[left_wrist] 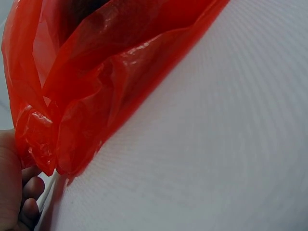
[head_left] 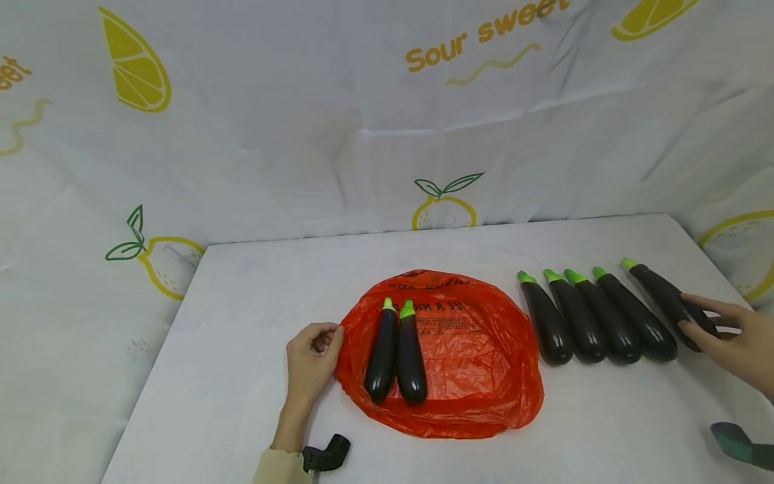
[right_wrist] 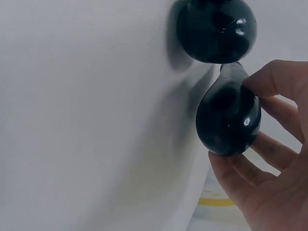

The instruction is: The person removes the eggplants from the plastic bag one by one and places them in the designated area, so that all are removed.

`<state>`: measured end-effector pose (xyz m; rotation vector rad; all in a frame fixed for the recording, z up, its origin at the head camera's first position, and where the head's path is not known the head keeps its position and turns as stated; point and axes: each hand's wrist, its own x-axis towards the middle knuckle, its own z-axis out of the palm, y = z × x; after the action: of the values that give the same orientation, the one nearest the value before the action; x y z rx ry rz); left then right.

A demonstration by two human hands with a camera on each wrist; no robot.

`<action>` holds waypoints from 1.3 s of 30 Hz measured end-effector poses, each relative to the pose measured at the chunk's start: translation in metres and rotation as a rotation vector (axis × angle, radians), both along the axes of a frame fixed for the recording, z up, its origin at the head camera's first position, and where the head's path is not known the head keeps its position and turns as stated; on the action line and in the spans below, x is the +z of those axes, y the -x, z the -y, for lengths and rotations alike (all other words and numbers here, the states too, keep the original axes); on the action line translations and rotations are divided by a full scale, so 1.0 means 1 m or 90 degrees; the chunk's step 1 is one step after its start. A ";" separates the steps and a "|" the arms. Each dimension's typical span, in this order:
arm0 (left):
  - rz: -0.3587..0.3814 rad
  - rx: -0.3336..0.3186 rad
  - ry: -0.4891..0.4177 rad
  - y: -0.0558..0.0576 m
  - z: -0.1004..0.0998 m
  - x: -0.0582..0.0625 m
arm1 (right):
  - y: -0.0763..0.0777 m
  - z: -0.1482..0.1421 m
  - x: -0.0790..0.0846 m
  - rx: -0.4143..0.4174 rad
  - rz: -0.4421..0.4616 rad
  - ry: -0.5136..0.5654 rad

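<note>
A red plastic bag [head_left: 465, 363] lies spread in a rounded shape on the white table, with printed lettering across its far half. Two dark eggplants [head_left: 412, 356] rest side by side on its left part, green stems pointing away. At the bag's left edge my left hand [head_left: 310, 363] pinches the plastic; the left wrist view shows it gathered by the fingers [left_wrist: 32, 187]. Over on the right, my right hand [head_left: 734, 336] grips the thick end of the rightmost eggplant [head_left: 658, 292], thumb and fingers on either side of it in the right wrist view.
Several more eggplants [head_left: 580, 319] form a slanted row between the bag and my right hand. Behind the table [head_left: 254, 302] hangs a white cloth [head_left: 272, 134] printed with lemons and words. A black wrist device [head_left: 326, 454] sits by my left sleeve.
</note>
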<state>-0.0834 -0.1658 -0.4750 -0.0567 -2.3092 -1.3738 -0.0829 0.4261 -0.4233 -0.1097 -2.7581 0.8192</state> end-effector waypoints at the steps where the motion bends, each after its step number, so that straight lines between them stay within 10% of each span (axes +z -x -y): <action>1: -0.004 0.000 0.000 0.000 0.000 0.000 | 0.000 0.001 0.000 -0.005 0.007 -0.009; 39: -0.011 -0.011 0.005 0.000 0.001 -0.001 | -0.003 0.007 -0.005 0.007 0.047 -0.058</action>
<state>-0.0838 -0.1665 -0.4762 -0.0918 -2.3054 -1.3669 -0.0798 0.4193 -0.4279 -0.1087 -2.8623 0.7037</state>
